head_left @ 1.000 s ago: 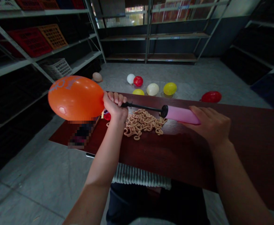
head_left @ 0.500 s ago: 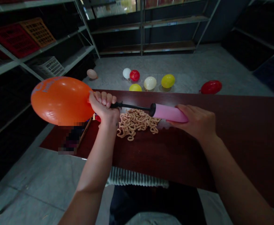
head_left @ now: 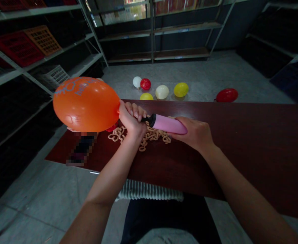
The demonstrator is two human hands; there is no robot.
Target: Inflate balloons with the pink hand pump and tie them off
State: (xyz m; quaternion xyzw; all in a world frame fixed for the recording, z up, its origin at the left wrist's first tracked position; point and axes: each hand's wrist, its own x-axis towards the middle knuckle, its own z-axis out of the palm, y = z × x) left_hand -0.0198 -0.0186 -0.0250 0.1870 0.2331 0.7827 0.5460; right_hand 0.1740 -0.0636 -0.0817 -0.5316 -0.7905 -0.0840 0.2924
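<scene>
An inflated orange balloon (head_left: 86, 105) with blue printing bulges out to the left of my left hand (head_left: 132, 117). That hand is closed around the balloon's neck and the black end of a balloon pump (head_left: 168, 124). My right hand (head_left: 196, 134) wraps the far end of the pump's pink barrel. The barrel's black collar now sits close to my left fingers, and hardly any rod shows between them. Below the pump, a pile of tan, curly, worm-like pieces (head_left: 155, 135) lies on the dark red-brown table (head_left: 240, 142), partly hidden by my left hand and wrist.
Several balloons rest on the floor beyond the table, among them a yellow one (head_left: 181, 89) and a red one (head_left: 227, 95). A blurred-out dark flat object (head_left: 82, 149) lies at the table's left. Metal shelves (head_left: 182, 52) with crates (head_left: 43, 39) stand around.
The pump has been pushed together: the long black rod between my hands has slid into the barrel. My left hand and the balloon moved right; my right hand moved left.
</scene>
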